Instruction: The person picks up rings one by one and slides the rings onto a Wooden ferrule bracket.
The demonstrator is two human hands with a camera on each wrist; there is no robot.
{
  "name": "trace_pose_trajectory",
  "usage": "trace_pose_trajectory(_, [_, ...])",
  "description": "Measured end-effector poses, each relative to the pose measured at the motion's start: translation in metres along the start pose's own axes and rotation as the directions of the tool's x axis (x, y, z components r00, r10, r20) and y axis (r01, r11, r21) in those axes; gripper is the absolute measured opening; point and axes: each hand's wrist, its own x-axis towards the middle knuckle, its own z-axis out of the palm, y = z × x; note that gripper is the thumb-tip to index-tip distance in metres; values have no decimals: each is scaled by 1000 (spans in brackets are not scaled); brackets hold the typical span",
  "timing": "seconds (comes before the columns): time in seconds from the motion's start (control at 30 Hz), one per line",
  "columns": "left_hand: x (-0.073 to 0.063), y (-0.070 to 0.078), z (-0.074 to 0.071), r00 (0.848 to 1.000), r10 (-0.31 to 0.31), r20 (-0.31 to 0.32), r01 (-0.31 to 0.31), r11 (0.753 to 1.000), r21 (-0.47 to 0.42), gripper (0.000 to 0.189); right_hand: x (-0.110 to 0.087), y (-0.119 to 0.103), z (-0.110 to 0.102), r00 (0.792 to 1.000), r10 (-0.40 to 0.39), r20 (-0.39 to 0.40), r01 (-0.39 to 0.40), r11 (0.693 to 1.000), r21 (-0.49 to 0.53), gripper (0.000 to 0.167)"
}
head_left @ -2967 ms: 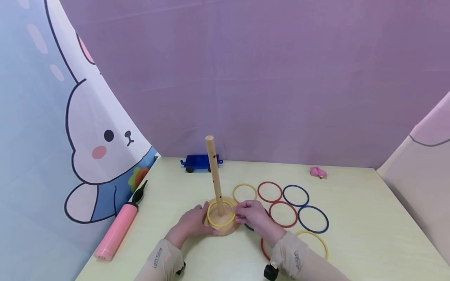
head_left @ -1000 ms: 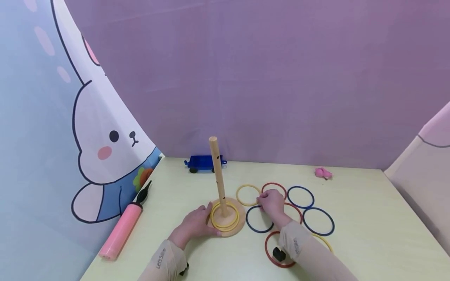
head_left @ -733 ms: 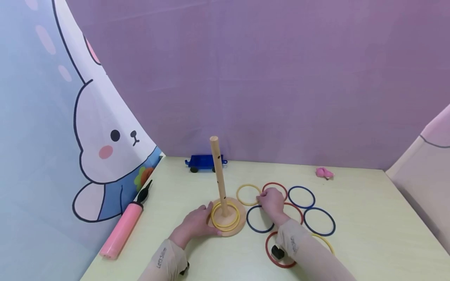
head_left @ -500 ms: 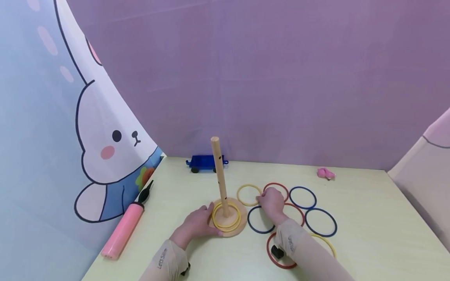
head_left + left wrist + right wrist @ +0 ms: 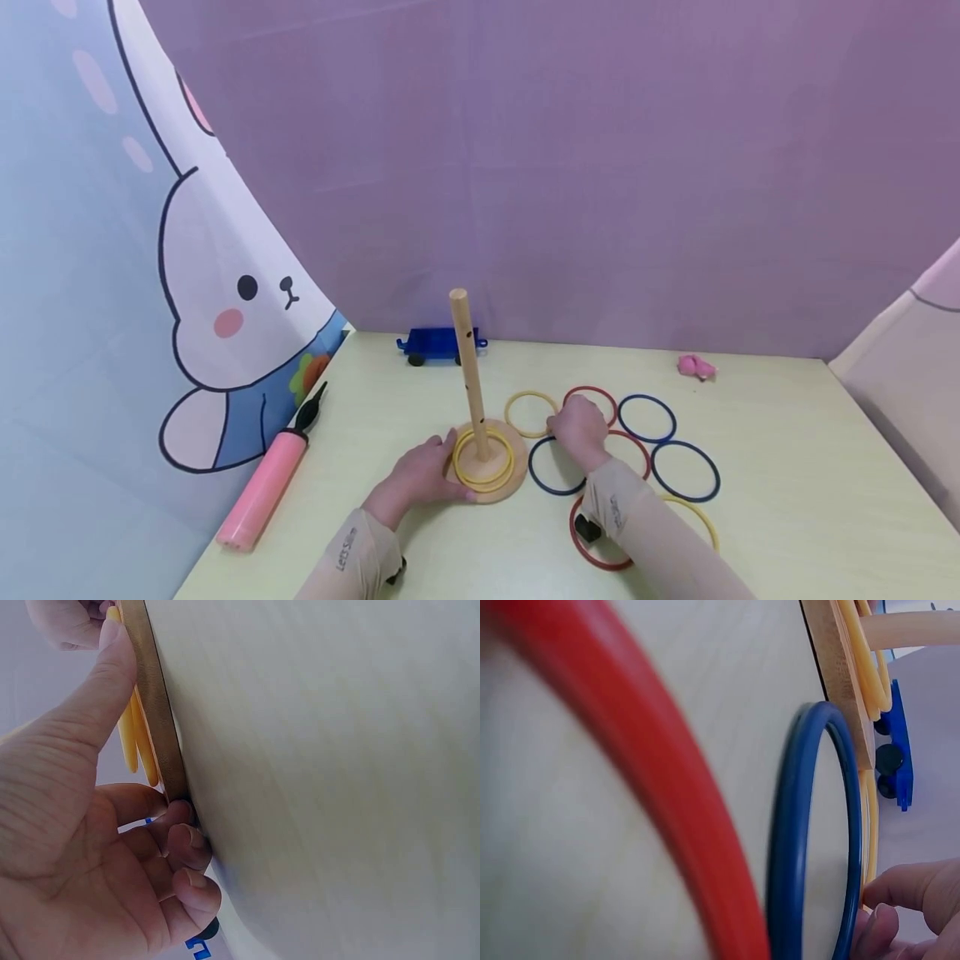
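In the head view, a wooden peg stand [image 5: 470, 375] stands upright on its round base. Two yellow rings [image 5: 513, 458] lie around the foot of its peg. My left hand [image 5: 423, 475] grips the base's left edge, thumb in front; the left wrist view has its fingertips at the rim of the base [image 5: 166, 742]. My right hand [image 5: 581, 427] pinches the right edge of another yellow ring [image 5: 506, 414], which lies flat on the table behind the stand. In the right wrist view, the thumb and finger [image 5: 900, 889] meet at that ring's edge, beyond a blue ring [image 5: 787, 847].
More rings lie right of the stand: blue [image 5: 561, 493], red [image 5: 648, 458], blue [image 5: 716, 475], a front red ring [image 5: 573, 542] and a yellow one [image 5: 705, 518], partly under the right forearm. A pink pump [image 5: 262, 496], blue toy wagon [image 5: 431, 343] and small pink object [image 5: 696, 367] sit farther out.
Three seconds ago my right hand was at the peg's base with a yellow ring; that ring now lies around the peg. The hand has moved right to another yellow ring. My left hand keeps its grip.
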Motion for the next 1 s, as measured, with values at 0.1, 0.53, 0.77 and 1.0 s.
trace_pose_trajectory(0.1, [1, 0, 0, 1000, 5, -1, -5, 1000, 6, 111, 1, 1, -1, 1000, 14, 7, -14, 1000, 8, 26])
trace_pose_trajectory(0.53, [2, 1, 1, 1000, 10, 1, -10, 1000, 11, 111, 1, 7, -8, 999, 27, 18, -29, 993, 114, 26])
trace_pose_trajectory(0.77, [0, 0, 2, 1000, -7, -2, 7, 1000, 9, 110, -2, 6, -12, 999, 42, 21, -47, 937, 347, 12])
trace_pose_trajectory(1.0, [0, -1, 1, 1000, -10, 0, 10, 1000, 16, 111, -3, 3, -17, 998, 57, 30, -64, 837, 543, 11])
